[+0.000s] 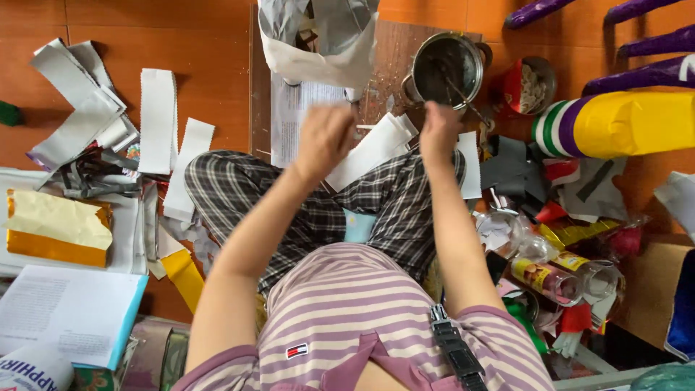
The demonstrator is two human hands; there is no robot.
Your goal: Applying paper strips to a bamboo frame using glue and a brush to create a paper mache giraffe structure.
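I sit cross-legged on an orange floor in plaid trousers. My left hand is closed around the near end of a white paper strip that lies across my knee. My right hand is closed on a thin stick or brush whose far end reaches into a steel pot with dark contents. Both hands are blurred. A wooden board lies under the pot, with a printed sheet on its left part.
White and grey paper strips lie at left, with gold foil and an open booklet. A red cup, a striped roll, purple shapes and glitter jars crowd the right. A grey-white paper shape stands ahead.
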